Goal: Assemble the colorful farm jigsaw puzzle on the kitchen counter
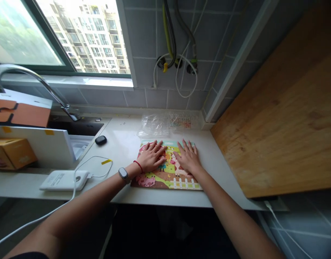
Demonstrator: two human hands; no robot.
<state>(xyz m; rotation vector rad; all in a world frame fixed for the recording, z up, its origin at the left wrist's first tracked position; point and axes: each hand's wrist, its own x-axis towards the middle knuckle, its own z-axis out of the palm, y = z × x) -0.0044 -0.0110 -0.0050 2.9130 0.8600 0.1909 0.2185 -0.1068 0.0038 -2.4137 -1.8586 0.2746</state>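
A colourful jigsaw puzzle (pixel 168 176) with farm pictures, pigs and a white fence lies flat near the counter's front edge. Spread across its upper left part is my left hand (pixel 152 157), palm down with fingers apart. My right hand (pixel 189 157) rests palm down on the upper right part, its fingers also spread. Both hands touch the puzzle's surface and cover some of its picture. On my left wrist are a smart band (pixel 123 174) and a thin red cord (pixel 138 165).
Behind the puzzle lie a crumpled clear plastic bag (pixel 154 124) and clear plastic packaging (pixel 185 120) with coloured bits. Left stand a white power bank (pixel 64 180) with a cable, a small black case (pixel 101 140), boxes (pixel 13 153) and a sink tap (pixel 38 81). A wooden board (pixel 284 108) leans at right.
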